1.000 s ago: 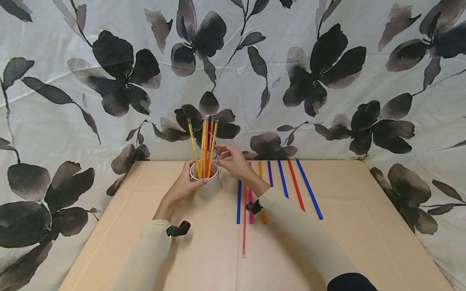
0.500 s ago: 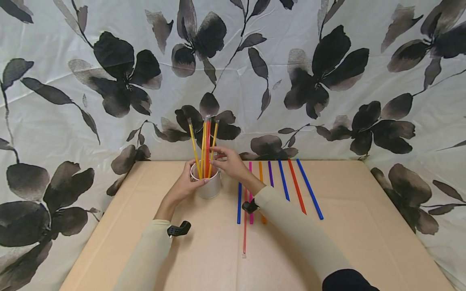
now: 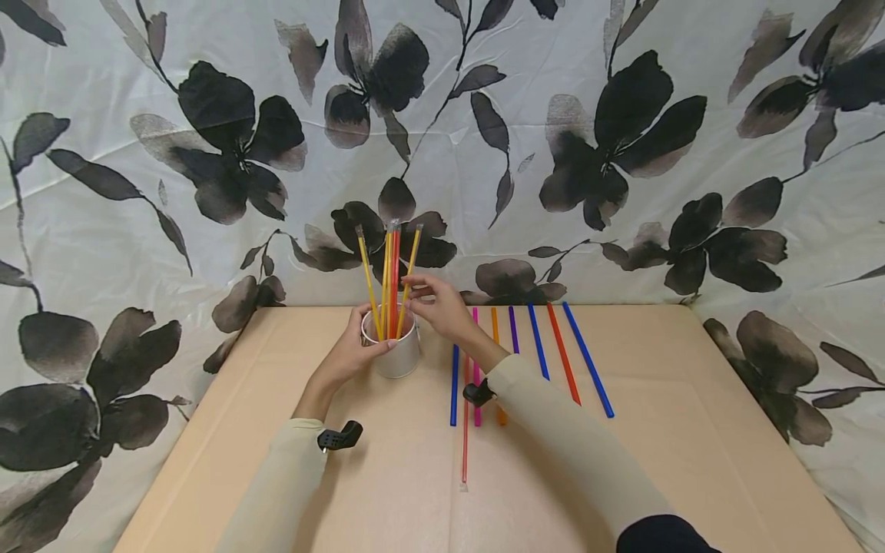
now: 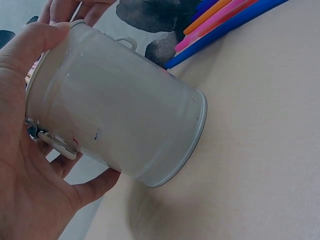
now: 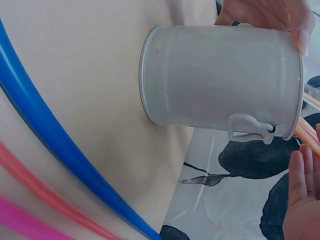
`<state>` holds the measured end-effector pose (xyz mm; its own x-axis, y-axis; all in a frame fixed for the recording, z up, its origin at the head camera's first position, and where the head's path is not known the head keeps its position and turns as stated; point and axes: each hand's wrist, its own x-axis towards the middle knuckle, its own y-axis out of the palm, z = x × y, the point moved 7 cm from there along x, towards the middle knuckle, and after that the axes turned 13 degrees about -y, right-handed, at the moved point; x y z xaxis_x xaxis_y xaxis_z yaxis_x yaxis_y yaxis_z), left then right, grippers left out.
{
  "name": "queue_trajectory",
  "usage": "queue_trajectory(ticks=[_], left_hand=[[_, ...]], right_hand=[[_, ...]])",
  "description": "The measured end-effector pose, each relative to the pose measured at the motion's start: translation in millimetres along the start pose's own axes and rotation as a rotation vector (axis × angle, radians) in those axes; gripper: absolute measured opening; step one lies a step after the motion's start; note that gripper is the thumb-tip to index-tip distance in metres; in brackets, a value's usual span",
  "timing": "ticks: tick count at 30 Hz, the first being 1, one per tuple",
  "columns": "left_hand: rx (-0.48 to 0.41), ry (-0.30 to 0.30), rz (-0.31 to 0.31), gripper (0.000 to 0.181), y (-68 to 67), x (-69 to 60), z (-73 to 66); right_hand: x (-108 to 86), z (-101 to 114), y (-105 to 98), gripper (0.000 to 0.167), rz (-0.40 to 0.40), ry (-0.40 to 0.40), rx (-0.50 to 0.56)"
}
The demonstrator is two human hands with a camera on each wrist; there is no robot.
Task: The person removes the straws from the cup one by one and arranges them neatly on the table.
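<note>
In the head view, the left hand point(image 3: 353, 346) is gripping a white can point(image 3: 399, 359), the right hand point(image 3: 437, 307) pinching a yellow straw point(image 3: 414, 253) inside it. At the left wrist, unreadable specks point(image 4: 97, 134) are dotting the can beside that hand. At the right wrist, a blue straw point(image 5: 64, 132) is lying apart from both hands.

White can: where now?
Head view: the can is left of centre, gripped by the left hand near the table's far edge, a blue stick to its right.
</note>
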<state>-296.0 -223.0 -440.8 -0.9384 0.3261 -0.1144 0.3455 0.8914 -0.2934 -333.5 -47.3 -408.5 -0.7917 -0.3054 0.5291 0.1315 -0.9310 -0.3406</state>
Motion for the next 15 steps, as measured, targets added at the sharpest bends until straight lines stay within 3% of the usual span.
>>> queue_trajectory(ticks=[9,15], left_hand=[[0.003,-0.002,0.004,0.089,0.2,-0.3,0.5],[0.008,-0.002,-0.001,0.089,0.6,-0.6,0.0]], right_hand=[[3.9,12,-12,0.039,-0.09,-0.125,0.077],[4.6,41,-26,0.038,-0.128,-0.168,0.122]])
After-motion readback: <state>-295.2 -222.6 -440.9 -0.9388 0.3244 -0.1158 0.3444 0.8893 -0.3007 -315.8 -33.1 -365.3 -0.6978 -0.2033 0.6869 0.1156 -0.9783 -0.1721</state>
